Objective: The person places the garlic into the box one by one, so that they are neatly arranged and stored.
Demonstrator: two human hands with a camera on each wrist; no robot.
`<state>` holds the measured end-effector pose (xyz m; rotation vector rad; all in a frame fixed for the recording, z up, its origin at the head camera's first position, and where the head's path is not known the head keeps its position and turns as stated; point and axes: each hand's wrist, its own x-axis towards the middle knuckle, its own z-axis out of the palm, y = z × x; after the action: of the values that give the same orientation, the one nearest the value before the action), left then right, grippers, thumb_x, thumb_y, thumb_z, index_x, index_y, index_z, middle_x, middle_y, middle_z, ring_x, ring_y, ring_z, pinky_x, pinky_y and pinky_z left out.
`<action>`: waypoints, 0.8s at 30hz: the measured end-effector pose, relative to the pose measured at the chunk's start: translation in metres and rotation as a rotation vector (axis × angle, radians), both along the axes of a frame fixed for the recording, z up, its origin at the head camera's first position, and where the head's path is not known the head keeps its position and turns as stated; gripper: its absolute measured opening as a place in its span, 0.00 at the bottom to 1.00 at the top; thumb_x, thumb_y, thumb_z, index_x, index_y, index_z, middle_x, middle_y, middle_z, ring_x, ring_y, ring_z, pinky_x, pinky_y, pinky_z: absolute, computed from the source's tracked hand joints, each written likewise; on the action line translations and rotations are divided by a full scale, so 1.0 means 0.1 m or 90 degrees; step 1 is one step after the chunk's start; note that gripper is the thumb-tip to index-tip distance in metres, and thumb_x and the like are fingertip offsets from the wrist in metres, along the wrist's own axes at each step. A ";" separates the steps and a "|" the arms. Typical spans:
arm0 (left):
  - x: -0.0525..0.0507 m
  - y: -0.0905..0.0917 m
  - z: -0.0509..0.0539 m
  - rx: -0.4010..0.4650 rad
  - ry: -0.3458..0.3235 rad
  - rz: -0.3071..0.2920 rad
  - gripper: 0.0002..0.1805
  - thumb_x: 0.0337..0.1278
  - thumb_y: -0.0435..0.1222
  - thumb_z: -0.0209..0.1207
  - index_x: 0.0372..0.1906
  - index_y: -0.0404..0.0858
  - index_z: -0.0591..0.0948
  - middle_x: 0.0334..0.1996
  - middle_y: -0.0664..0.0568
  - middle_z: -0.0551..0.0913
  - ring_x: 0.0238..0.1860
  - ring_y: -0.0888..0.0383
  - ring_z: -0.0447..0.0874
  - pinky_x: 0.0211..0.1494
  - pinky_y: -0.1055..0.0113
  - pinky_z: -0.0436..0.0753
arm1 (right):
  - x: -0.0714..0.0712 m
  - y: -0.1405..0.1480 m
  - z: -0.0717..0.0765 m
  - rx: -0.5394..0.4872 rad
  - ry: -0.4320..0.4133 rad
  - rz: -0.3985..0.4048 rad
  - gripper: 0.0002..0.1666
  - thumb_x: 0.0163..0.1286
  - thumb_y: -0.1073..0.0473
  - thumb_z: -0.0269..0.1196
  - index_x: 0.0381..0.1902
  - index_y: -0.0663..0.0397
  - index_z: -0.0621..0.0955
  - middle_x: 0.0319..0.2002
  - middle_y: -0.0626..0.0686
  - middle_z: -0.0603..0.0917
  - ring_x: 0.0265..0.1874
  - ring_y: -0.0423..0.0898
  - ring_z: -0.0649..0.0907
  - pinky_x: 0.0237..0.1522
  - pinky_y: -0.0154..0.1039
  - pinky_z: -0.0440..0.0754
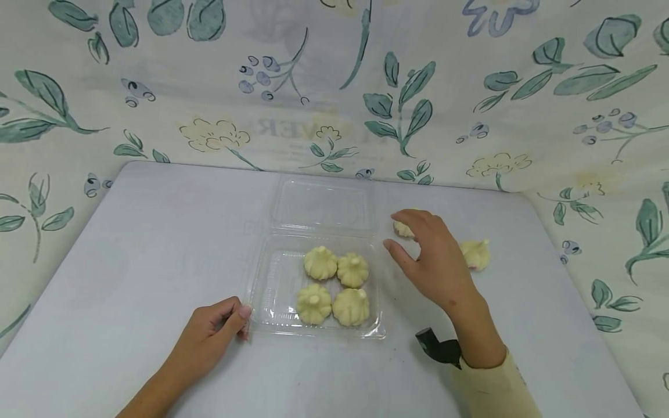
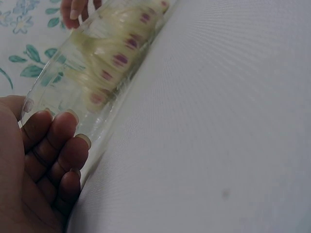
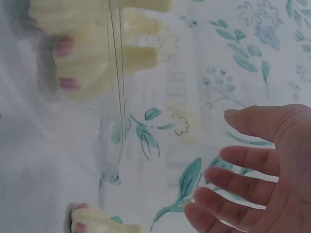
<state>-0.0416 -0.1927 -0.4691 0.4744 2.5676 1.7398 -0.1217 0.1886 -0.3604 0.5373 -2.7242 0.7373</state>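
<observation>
- The left hand (image 1: 209, 328) pinches the left edge of one clear box (image 1: 279, 287).
- The box lies open on the counter (image 1: 172, 244), its long way running away from the person, its one lid (image 1: 324, 203) at the far end.
- Four garlic bulbs (image 1: 351, 307) stand inside, toward the right, stems up.
- One garlic bulb (image 1: 402, 230) peeks out behind the right hand (image 1: 436, 264), whose fingers are loose and spread.
- One last bulb (image 1: 474, 255) sits farthest right, stem up.

Faint, mirror-reversed letters (image 1: 270, 127), seemingly "VER", stand on the floral cloth (image 1: 209, 69); adjoining marks are illegible.
</observation>
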 end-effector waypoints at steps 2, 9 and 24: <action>0.00 0.00 0.00 -0.001 0.001 0.001 0.20 0.78 0.31 0.56 0.25 0.51 0.74 0.22 0.62 0.80 0.25 0.59 0.76 0.32 0.66 0.74 | -0.03 0.03 0.01 -0.006 0.002 -0.013 0.29 0.70 0.59 0.72 0.66 0.61 0.78 0.66 0.59 0.79 0.66 0.59 0.75 0.65 0.58 0.74; 0.00 -0.01 0.00 0.000 0.000 0.001 0.20 0.79 0.31 0.56 0.26 0.52 0.74 0.22 0.62 0.80 0.26 0.59 0.77 0.33 0.67 0.75 | -0.14 0.17 0.00 -0.029 -0.034 -0.085 0.42 0.70 0.55 0.72 0.75 0.64 0.68 0.76 0.65 0.65 0.76 0.66 0.62 0.72 0.67 0.62; -0.01 -0.01 -0.02 -0.005 0.000 0.001 0.20 0.79 0.31 0.55 0.26 0.52 0.75 0.22 0.62 0.80 0.26 0.59 0.77 0.33 0.67 0.75 | -0.47 0.51 -0.35 -0.073 -0.129 -0.198 0.57 0.72 0.51 0.70 0.83 0.63 0.48 0.80 0.70 0.53 0.79 0.69 0.55 0.73 0.70 0.58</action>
<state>-0.0422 -0.1938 -0.4710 0.4719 2.5749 1.7285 -0.1688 0.2400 -0.3952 0.0102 -2.8299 0.8973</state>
